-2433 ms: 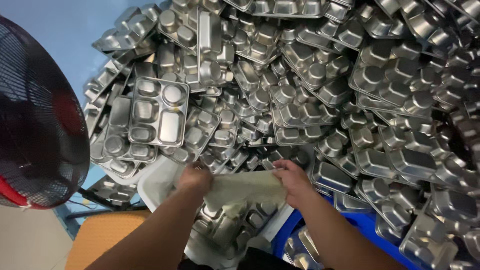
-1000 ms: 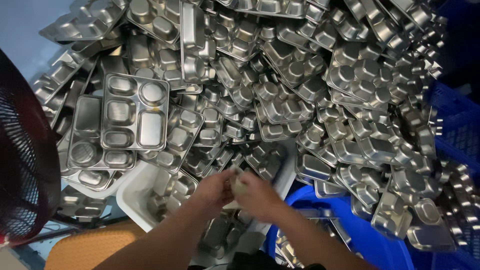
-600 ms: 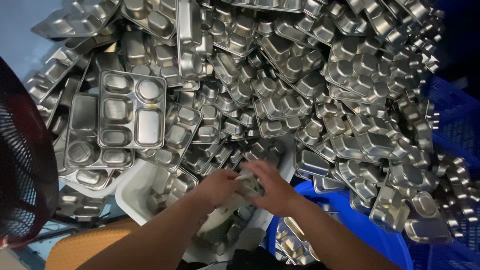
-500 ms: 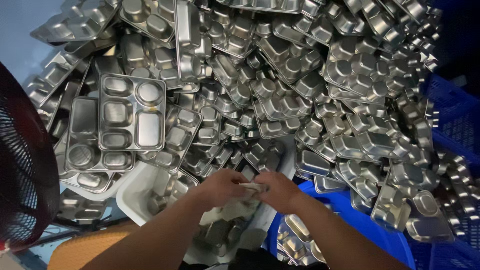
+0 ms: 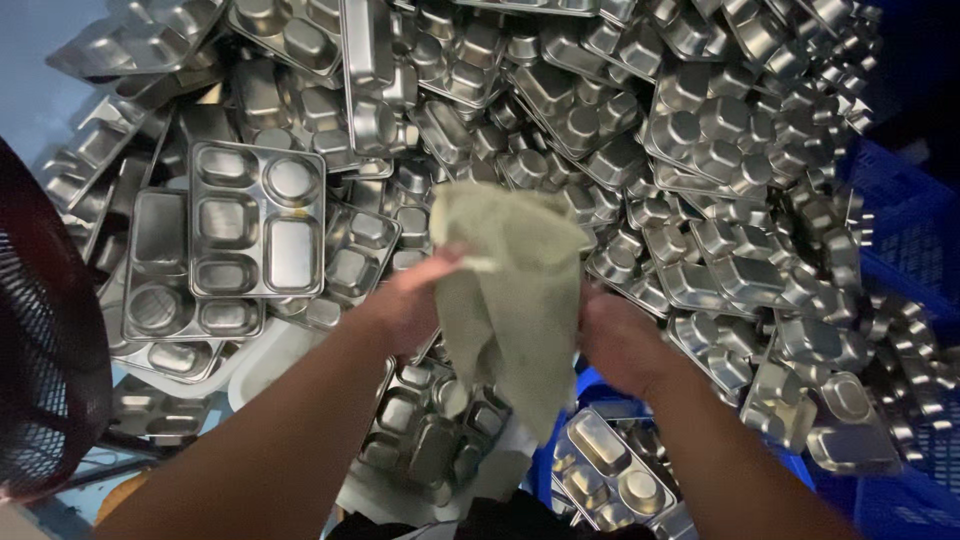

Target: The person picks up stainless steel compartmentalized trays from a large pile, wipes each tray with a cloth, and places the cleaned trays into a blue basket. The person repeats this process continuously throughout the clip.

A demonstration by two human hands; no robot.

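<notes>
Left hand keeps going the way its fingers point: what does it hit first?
Likely the greenish cloth that the left hand already grips; behind it, the heap of steel compartment trays. Depth is unclear.

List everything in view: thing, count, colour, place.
metal compartment trays: too many to count, silver, heaped across the top and right
face-up tray: one, silver, left on the heap
tray under the hands: one, silver, bottom centre
cloth: one, pale green, centre, hanging between the hands
crates: blue, right edge and bottom; count unclear
fan guard: one, dark red, left edge
left hand: gripping the cloth
right hand: at the cloth's right edge
</notes>
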